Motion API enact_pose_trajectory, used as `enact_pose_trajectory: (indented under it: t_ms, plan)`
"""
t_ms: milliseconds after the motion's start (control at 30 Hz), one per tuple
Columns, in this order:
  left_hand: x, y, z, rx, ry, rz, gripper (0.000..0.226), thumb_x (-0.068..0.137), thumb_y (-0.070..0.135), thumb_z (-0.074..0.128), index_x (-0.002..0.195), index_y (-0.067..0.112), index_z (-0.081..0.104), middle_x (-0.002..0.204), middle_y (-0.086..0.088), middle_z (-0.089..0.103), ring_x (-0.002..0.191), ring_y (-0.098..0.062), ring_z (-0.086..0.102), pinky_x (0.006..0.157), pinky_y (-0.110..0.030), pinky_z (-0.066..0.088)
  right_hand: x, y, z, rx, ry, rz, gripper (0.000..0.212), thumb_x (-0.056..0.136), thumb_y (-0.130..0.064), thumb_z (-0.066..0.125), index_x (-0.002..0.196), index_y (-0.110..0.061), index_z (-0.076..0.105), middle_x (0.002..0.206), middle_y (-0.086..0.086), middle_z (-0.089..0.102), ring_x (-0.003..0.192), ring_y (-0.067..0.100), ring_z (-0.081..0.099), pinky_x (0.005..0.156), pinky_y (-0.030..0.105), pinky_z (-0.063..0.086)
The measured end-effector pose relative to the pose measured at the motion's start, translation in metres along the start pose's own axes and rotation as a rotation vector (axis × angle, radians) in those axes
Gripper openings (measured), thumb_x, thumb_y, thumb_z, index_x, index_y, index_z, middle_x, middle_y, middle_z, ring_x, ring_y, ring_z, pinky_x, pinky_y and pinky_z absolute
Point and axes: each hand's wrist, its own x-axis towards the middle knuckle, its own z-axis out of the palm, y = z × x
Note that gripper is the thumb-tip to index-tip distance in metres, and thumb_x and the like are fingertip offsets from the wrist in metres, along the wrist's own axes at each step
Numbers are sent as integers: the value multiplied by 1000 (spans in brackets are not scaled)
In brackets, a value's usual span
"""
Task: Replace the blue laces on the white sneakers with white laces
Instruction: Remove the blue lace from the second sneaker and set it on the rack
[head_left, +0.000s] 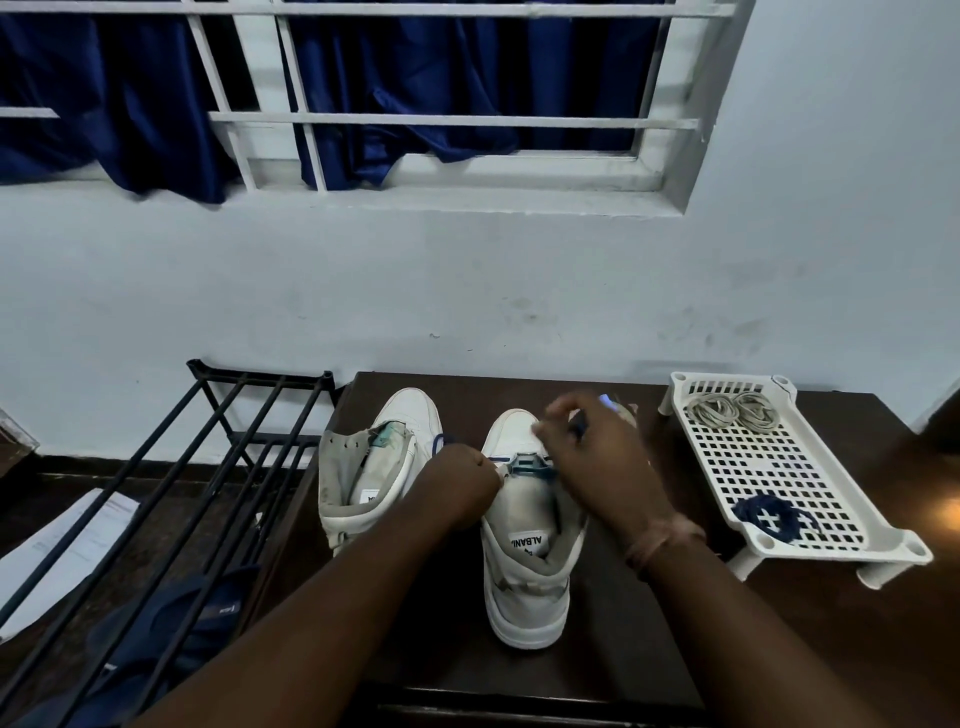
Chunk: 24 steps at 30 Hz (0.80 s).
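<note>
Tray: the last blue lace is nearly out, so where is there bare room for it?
The tray has bare mesh mid-way, between the white laces at its far end and the coiled blue lace at its near end.

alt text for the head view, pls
Two hands work a blue lace out of the right-hand white sneaker on a dark table; the left-hand sneaker stands unlaced. A white perforated tray holds two white lace coils and a blue lace bundle.

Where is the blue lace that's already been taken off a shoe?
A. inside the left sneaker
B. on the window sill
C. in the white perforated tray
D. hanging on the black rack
C: a bundled blue lace lies at the near end of the white tray, apart from the coiled white laces at its far end.
</note>
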Motion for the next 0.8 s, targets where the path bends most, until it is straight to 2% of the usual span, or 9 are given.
enact_pose_trajectory:
  t_ms: [100,200,300,400,467,533,600,700,800]
  plan:
    - [-2,2,1,18,-10,-4,31,98,21,51,106,0,72,109,-20,72,106,-37,67,79,-33,50,-5,10,16,-542,-246,-139,26,87,-34,66,106,-16,69,104,5,55,93,23,58,82,34,48]
    - [-3,1,3,16,-31,-34,31,96,22,53,107,0,72,111,-20,72,107,-37,67,81,-35,51,-9,10,26,-925,-279,-132,23,89,-33,57,101,-18,70,107,7,57,99,29,55,81,36,42]
    - [-2,-1,4,3,-25,-66,32,95,23,55,108,0,72,111,-20,72,107,-37,67,78,-35,50,-7,11,28,-760,-159,-115,20,86,-25,53,84,-13,69,92,10,61,89,34,59,76,38,44]
    - [-1,-2,3,5,-20,-58,29,94,21,54,106,0,72,111,-19,71,106,-36,67,72,-30,45,8,7,9,14,-86,219,20,90,-24,50,78,-14,63,81,9,65,78,27,61,73,38,48]
    - [-2,-2,0,14,-25,-30,26,93,18,55,103,2,73,107,-18,72,104,-35,67,68,-27,43,17,8,-7,343,-36,422,20,89,-26,48,79,-14,62,75,5,61,69,24,55,66,35,46]
    - [-3,-2,-6,35,-16,21,25,84,18,57,94,5,76,98,-16,72,99,-32,68,64,-26,42,21,15,-15,353,-11,450,25,87,-24,48,72,-8,60,63,-1,56,62,19,48,59,29,39]
    - [-5,-2,-13,58,11,40,31,72,24,53,87,9,77,92,-10,74,95,-28,68,70,-27,48,15,20,-16,105,-81,402,32,87,-24,52,64,-2,54,56,-1,53,64,17,46,58,30,36]
    - [-8,-2,-19,71,49,25,44,61,30,43,89,21,76,94,-1,75,97,-23,68,87,-35,54,3,28,-7,-205,-287,388,27,89,-17,56,65,-6,58,62,5,59,61,14,51,60,28,43]
    - [-11,-4,-9,2,62,29,36,63,31,50,92,30,72,100,5,74,99,-18,67,90,-32,53,1,35,7,-144,-345,420,14,87,-11,67,80,0,72,72,9,67,69,17,58,68,30,50]
